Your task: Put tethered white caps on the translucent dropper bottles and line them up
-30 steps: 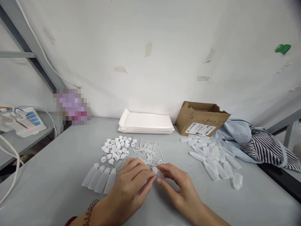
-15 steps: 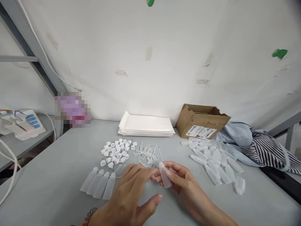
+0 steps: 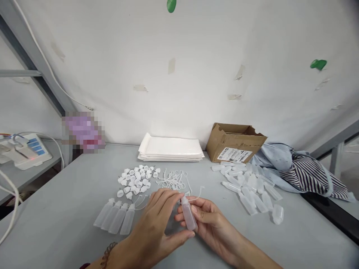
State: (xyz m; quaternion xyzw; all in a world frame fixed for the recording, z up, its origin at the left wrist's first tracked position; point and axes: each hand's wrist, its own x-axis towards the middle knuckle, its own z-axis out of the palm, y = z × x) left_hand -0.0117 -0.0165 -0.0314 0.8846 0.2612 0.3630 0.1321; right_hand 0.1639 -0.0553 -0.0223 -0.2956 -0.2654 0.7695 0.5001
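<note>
So from where I'm sitting, the right hand has a small translucent bottle pinched between thumb and fingers, neck tipped up and away. A thin white strap sticks out from the bottle's neck, over the right hand's fingers. My left hand is just to the left of that bottle with thumb and fingers spread apart; its fingertips are right up by the neck, but I honestly can't tell if they're touching it. There's a coiled band on the left wrist.

Just left of the left hand I've got four bottles side by side on the grey worktop, necks pointing away. Beyond the left hand there's a heap of white caps, and next to it, straight out past both hands, a tangle of white ringed straps. Off to the right of the right hand is a loose pile of more bottles.

Further out past the hands, a stack of white envelopes sits against the wall, then a torn-edged cardboard box, with bunched striped cloth far right.
</note>
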